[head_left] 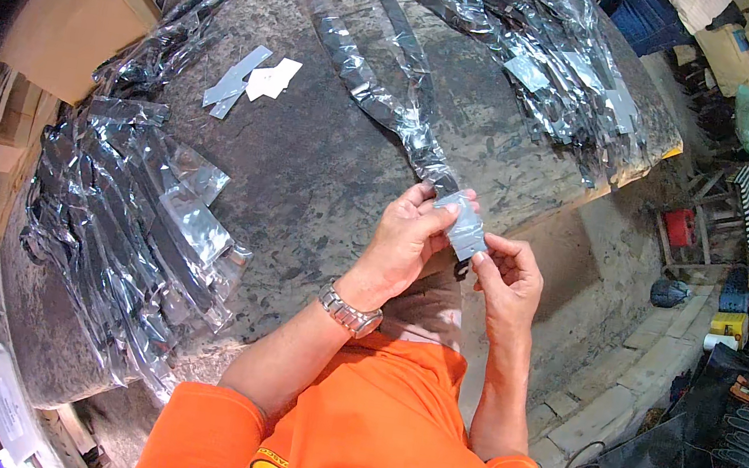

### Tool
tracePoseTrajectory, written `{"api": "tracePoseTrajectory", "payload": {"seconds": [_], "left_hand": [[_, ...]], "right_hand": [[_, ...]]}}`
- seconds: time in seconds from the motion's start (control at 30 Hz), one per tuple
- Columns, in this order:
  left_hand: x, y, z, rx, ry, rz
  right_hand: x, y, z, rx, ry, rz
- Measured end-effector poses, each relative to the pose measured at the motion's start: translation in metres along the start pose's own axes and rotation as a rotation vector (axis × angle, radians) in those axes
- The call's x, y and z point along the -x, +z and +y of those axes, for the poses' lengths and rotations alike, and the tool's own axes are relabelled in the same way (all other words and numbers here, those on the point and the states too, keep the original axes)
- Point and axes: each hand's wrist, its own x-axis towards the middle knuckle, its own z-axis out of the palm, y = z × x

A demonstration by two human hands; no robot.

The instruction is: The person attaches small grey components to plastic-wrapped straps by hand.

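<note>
A long, thin black item in a clear plastic sleeve [366, 89] stretches from the far side of the table to my hands at its near edge. It looks doubled, with two strands lying side by side; its exact kind I cannot tell. At its near end is a pale grey card [468, 233] under shiny plastic. My left hand [407, 239], a metal watch on its wrist, is closed around the sleeve, with the thumb on the card's upper part. The fingertips of my right hand [513, 273] pinch the card's lower right edge.
Similar sleeved black items lie in a pile [126, 228] at the left and another pile [552, 58] at the far right. Loose pale cards [267, 80] rest on the dark, worn table [305, 186]. Cardboard boxes [68, 28] stand at the left; a stool [698, 217] is at the right.
</note>
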Motion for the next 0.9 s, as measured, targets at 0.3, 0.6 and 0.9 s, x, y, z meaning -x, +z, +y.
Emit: {"api": "tracePoseTrajectory", "payload": {"seconds": [0.3,0.6,0.9], "left_hand": [[0.006,0.000,-0.009,0.021,0.111,-0.002],[0.015,0.002,-0.022,0.081,0.033,0.042],[0.019,0.000,-0.017,-0.071,-0.037,0.011]], "right_hand": [[0.004,0.001,-0.002,0.043,0.026,0.061],[0.006,0.000,0.002,0.034,0.008,0.079],[0.005,-0.002,0.007,0.067,0.006,0.079]]}}
